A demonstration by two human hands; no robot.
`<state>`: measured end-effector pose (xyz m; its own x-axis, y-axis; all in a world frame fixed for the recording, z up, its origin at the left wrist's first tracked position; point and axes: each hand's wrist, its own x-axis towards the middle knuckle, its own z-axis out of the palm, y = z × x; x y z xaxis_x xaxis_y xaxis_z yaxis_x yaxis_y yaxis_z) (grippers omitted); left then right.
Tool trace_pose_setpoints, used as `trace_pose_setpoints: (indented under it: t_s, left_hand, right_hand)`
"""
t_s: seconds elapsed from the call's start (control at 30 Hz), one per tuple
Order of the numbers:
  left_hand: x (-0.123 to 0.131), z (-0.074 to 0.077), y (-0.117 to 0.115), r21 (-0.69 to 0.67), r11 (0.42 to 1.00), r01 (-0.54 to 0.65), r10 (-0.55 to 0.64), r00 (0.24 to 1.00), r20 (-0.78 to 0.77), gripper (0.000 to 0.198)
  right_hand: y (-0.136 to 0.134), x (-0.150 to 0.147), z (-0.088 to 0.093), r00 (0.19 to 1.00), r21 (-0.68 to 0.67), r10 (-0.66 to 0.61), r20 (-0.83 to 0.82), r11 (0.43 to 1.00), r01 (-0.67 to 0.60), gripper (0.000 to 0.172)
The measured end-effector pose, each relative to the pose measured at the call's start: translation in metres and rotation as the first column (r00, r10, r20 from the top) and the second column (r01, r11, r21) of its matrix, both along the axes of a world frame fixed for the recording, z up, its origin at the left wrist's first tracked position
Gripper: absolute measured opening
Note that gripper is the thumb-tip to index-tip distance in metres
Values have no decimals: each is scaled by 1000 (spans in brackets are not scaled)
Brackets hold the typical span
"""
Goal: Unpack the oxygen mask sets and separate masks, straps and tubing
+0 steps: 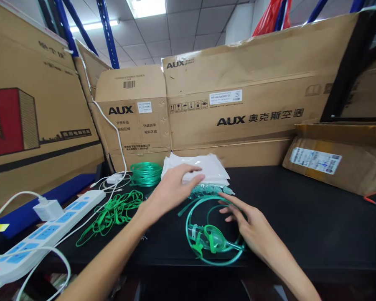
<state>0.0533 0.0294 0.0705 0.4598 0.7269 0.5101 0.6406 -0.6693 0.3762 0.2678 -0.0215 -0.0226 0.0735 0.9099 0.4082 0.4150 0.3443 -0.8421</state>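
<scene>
My left hand (178, 179) is over the front of a stack of white plastic bags (211, 163), thumb and fingers apart, holding nothing I can see. My right hand (246, 215) has its fingers spread at the right side of a coil of green tubing (188, 221); whether they touch it I cannot tell. Within that coil lies a clear oxygen mask (218, 239) with a green strap (198, 246). Between the hands, in front of the bags, is a row of small clear-green plastic pieces (208, 190), partly hidden.
Left of the bags sit another coil of green tubing (146, 173) and a tangle of green elastic straps (119, 211). A white power strip (47, 232) with cables runs along the left. Cardboard panels (253, 92) wall the back; a cardboard box (335, 159) stands at right.
</scene>
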Motion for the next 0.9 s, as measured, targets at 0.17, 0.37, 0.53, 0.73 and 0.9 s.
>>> trace_pose_setpoints:
  t_s: [0.17, 0.37, 0.53, 0.73, 0.9]
  left_hand:
    - [-14, -32, -66, -200, 958, 203, -203, 979, 21, 48]
    - [-18, -47, -64, -311, 935, 170, -229, 959, -166, 67]
    - [-13, -50, -61, -257, 946, 199, -250, 951, -184, 50]
    - [-4, -57, -62, -236, 955, 181, -219, 965, -148, 26]
    - [-1, -62, -54, -210, 958, 194, -220, 970, -106, 20]
  right_hand:
    - [4, -10, -3, 967, 89, -62, 246, 995, 41, 38]
    - [9, -15, 70, 919, 183, -72, 388, 983, 0, 26]
    - [-11, -27, 124, 797, 296, -51, 602, 941, -163, 25]
    - [-35, 9, 48, 808, -102, 248, 534, 968, -230, 24]
    - [-26, 17, 13, 779, -152, 336, 530, 941, -303, 21]
